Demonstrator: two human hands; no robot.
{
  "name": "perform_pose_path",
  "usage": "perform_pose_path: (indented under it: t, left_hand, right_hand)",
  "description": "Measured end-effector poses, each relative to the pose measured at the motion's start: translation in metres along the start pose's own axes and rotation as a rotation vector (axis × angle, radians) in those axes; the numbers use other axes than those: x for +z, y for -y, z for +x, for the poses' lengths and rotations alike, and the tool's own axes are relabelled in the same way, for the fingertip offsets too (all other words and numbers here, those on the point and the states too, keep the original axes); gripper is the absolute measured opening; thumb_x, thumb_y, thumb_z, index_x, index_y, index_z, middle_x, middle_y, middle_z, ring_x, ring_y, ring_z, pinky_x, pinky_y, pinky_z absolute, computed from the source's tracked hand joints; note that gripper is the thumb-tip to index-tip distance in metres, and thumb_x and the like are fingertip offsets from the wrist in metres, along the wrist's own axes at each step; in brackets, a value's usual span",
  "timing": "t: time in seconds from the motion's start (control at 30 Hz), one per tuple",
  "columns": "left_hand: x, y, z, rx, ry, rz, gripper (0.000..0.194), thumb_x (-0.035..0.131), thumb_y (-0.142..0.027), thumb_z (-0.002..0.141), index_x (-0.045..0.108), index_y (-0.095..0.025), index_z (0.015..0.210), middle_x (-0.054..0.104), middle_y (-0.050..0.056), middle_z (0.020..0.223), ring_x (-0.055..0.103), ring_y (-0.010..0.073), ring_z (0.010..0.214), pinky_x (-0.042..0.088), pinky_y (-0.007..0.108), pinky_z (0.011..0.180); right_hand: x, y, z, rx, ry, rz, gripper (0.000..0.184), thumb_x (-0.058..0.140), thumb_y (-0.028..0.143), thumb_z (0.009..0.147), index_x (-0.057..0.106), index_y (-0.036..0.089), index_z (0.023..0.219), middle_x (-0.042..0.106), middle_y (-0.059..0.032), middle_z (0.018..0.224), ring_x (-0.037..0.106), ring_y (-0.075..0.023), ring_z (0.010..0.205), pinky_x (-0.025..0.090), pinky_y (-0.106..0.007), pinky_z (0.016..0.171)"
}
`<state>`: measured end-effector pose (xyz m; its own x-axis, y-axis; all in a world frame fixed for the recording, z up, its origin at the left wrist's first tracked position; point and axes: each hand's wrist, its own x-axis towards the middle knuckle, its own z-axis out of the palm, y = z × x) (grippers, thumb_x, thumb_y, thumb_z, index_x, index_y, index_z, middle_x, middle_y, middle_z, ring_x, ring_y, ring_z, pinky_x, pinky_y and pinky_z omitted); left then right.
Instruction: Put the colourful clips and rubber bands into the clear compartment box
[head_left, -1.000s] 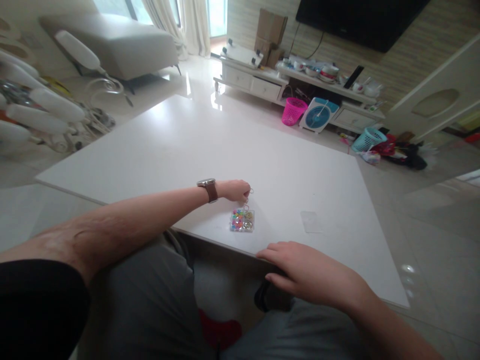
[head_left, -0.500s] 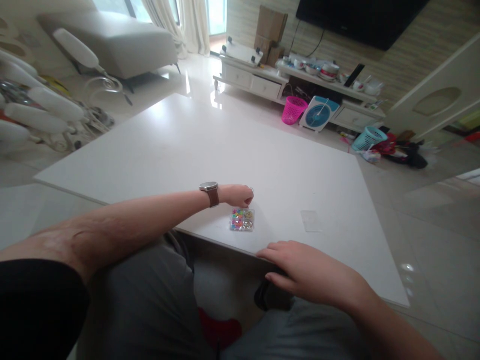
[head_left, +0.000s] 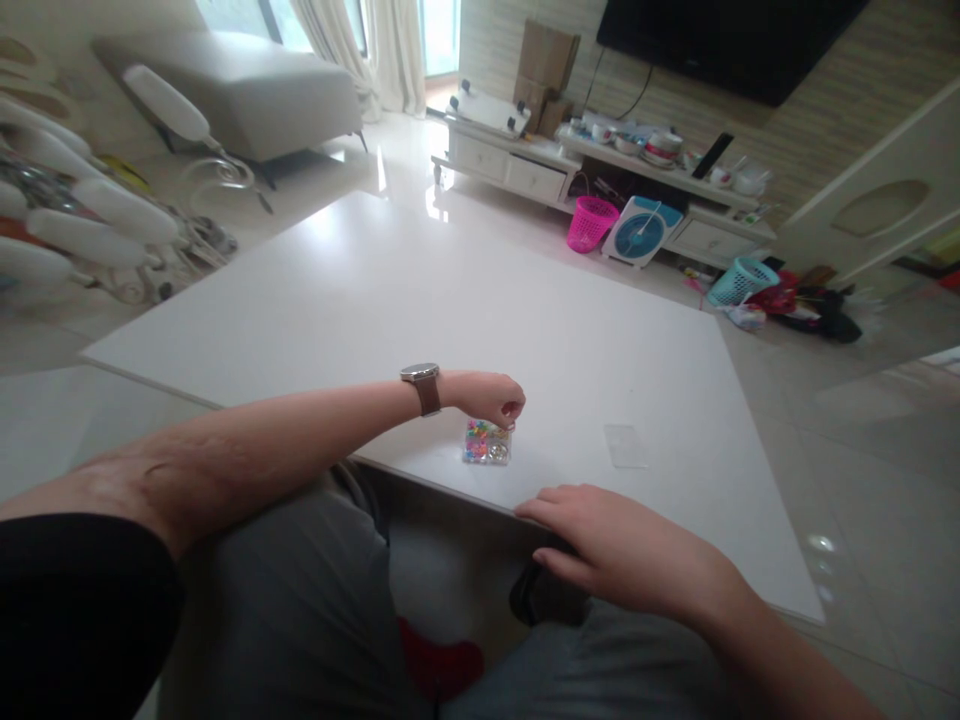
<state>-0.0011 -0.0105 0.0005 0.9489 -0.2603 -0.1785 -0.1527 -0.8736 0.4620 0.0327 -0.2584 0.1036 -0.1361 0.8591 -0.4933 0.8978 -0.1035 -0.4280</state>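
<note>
My left hand [head_left: 491,398], with a watch [head_left: 422,374] on the wrist, is closed in a pinch over the far right corner of a small clear compartment box [head_left: 487,462]. Anything between its fingertips is too small to make out. Colourful little pieces fill the box's left compartments, and silvery ring-like pieces lie in the near right one. The hand partly covers the far right compartment. My right hand [head_left: 600,525] rests at the table's near edge, fingers stretched out, holding nothing. Beyond it lies a clear flat plastic lid [head_left: 626,447], apart from the box.
The white table [head_left: 465,290] spreads out in front of me. Behind it stand a low cabinet [head_left: 532,178], a pink basket [head_left: 591,225], a blue fan [head_left: 640,233] and a turquoise basket [head_left: 741,280]. White chairs [head_left: 112,225] are at the left.
My left hand has shifted slightly right and nearer, its fingertips now curled over the box's far right corner. My right hand stays at the table edge.
</note>
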Motion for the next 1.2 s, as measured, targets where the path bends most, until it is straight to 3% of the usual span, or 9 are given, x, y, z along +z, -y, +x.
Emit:
perform_pose_path:
  t: [0.2, 0.4, 0.57, 0.87, 1.2]
  left_hand:
    - [0.002, -0.027, -0.005, 0.021, 0.097, 0.044, 0.004, 0.066, -0.022, 0.074, 0.07, -0.02, 0.074, 0.072, 0.003, 0.08, 0.055, 0.014, 0.065, 0.034, 0.026, 0.057]
    - [0.004, -0.031, -0.005, 0.016, 0.094, 0.054, 0.004, 0.07, -0.018, 0.07, 0.072, -0.021, 0.07, 0.072, 0.002, 0.074, 0.055, 0.0137, 0.06, 0.034, 0.027, 0.055]
    - [0.002, -0.026, -0.005, 0.075, 0.09, -0.023, 0.01, 0.068, -0.016, 0.072, 0.075, -0.021, 0.077, 0.074, 0.001, 0.078, 0.06, 0.0135, 0.067, 0.04, 0.025, 0.061]
    - [-0.006, 0.012, -0.007, 0.081, -0.051, -0.15, 0.008, 0.068, -0.016, 0.073, 0.075, -0.017, 0.076, 0.07, 0.001, 0.071, 0.059, 0.011, 0.065, 0.044, 0.021, 0.063]
    - [0.012, 0.001, -0.001, 0.155, 0.076, -0.249, 0.006, 0.08, -0.021, 0.067, 0.081, -0.024, 0.072, 0.07, -0.001, 0.062, 0.055, 0.0101, 0.055, 0.037, 0.023, 0.055]
  right_hand:
    - [0.001, 0.0, 0.0, -0.005, -0.001, 0.01, 0.025, 0.055, 0.033, 0.095, 0.065, 0.023, 0.115, 0.069, -0.0081, 0.108, 0.065, -0.0249, 0.098, 0.048, -0.037, 0.084]
    - [0.001, 0.0, 0.001, 0.004, 0.007, 0.018, 0.024, 0.054, 0.034, 0.096, 0.065, 0.023, 0.115, 0.069, -0.0081, 0.108, 0.065, -0.0243, 0.098, 0.048, -0.036, 0.083]
    - [0.001, 0.0, 0.001, 0.001, 0.005, 0.017, 0.026, 0.054, 0.033, 0.096, 0.064, 0.024, 0.118, 0.069, -0.0077, 0.11, 0.065, -0.0246, 0.099, 0.049, -0.037, 0.085]
    - [0.001, -0.001, 0.0, -0.001, 0.001, 0.017, 0.028, 0.054, 0.034, 0.096, 0.064, 0.023, 0.12, 0.069, -0.0082, 0.111, 0.065, -0.0249, 0.101, 0.049, -0.037, 0.086]
    - [0.0, 0.001, 0.0, 0.001, -0.002, 0.017, 0.026, 0.055, 0.033, 0.095, 0.065, 0.023, 0.117, 0.069, -0.0084, 0.108, 0.065, -0.0246, 0.099, 0.048, -0.036, 0.084]
